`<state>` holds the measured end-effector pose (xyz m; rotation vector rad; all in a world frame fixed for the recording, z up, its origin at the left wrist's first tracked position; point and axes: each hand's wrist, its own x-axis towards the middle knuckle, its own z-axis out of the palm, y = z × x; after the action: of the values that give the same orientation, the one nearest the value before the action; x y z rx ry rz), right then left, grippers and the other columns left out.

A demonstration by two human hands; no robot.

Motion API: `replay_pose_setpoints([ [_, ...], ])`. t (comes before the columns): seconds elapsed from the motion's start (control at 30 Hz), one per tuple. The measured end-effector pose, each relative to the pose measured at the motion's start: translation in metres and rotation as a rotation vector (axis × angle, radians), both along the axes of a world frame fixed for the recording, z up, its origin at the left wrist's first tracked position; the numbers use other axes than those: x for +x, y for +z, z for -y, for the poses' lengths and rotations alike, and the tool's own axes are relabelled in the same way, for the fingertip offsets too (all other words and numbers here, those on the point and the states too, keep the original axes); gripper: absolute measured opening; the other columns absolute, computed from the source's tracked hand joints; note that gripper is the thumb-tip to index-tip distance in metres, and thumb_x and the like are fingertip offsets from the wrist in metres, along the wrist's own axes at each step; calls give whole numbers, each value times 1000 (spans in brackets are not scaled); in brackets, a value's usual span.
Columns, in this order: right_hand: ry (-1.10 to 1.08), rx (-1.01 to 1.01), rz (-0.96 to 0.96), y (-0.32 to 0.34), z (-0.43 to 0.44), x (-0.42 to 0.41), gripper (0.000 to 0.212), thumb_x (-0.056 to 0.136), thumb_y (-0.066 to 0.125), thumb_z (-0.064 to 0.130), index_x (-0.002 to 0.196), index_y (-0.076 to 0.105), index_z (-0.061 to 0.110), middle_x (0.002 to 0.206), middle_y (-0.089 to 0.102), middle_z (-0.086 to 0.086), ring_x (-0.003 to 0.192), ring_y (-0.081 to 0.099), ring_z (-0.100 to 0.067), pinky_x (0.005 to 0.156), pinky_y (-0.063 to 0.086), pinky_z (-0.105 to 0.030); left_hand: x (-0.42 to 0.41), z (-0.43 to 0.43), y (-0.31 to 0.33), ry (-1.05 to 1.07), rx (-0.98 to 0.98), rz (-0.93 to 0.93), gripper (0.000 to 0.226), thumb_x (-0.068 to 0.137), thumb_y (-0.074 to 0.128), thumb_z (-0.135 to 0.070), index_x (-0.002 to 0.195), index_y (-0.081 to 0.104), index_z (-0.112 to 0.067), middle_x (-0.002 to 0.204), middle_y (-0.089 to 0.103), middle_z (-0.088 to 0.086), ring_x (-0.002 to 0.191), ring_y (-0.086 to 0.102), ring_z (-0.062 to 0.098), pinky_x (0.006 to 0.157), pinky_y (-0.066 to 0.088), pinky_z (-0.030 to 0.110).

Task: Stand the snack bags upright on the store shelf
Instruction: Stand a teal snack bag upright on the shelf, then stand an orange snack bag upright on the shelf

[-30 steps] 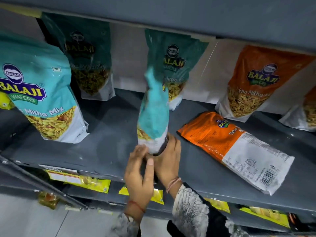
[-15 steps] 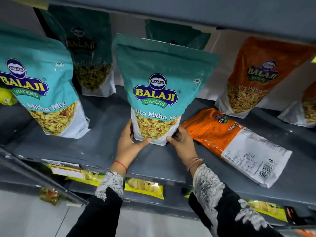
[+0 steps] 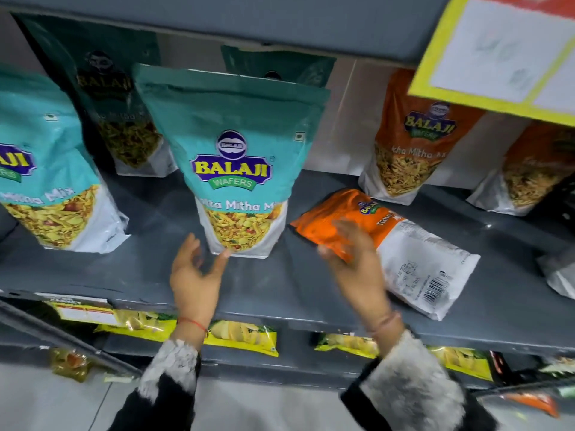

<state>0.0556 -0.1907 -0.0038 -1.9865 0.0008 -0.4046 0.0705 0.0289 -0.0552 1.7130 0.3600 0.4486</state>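
orange bag [image 3: 385,244] is lying flat on the grey shelf [image 3: 149,275], back side up, just right of the upright teal bag [image 3: 236,169]; long axis is running from orange top at back-left to white barcode end at front-right, pointing toward shelf edge; right hand [image 3: 357,269] is hovering over its orange end, fingers spread, motion-blurred, contact unclear; left hand [image 3: 194,275] is open, thumb tip touching the teal bag's lower left corner; pouch is looking light, soft, crinkly, probably slippery film, contents crushable; likely best gripping both side edges near the top seal, then swinging the white gusset base down
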Motion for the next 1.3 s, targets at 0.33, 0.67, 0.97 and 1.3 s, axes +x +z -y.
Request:
replay_pose_setpoints([
  [0.33,230,-317,-744,35,221,57,75,83,30,69,120,54,8,130,55,-15,112,56,-29,97,46,-34,-55,241,42,-536,-592,-453,37,76,63,-46,101,56,-19,87,64,1,77,62,19,63,51,25],
  [0.67,496,293,-691,5,231,6,30,80,64,28,105,66,11,101,74,-3,91,69,-18,78,56,-25,-67,252,41,-624,-511,-450,58,60,81,-22,112,55,-24,102,72,-1,85,71,14,56,56,28],
  [0.97,181,421,-53,21,234,18,40,72,73,8,102,50,22,98,66,2,87,67,-11,73,56,-23,19,256,82,-736,-32,-67,91,54,80,0,129,32,-24,116,55,-10,102,54,-1,78,47,6],
  [1.3,-365,219,147,-33,205,23,78,56,84,26,120,41,11,119,48,-8,110,49,-19,94,44,-34,61,258,38,-721,-16,-163,67,62,74,-4,121,45,-13,119,57,9,115,54,26,102,43,41],
])
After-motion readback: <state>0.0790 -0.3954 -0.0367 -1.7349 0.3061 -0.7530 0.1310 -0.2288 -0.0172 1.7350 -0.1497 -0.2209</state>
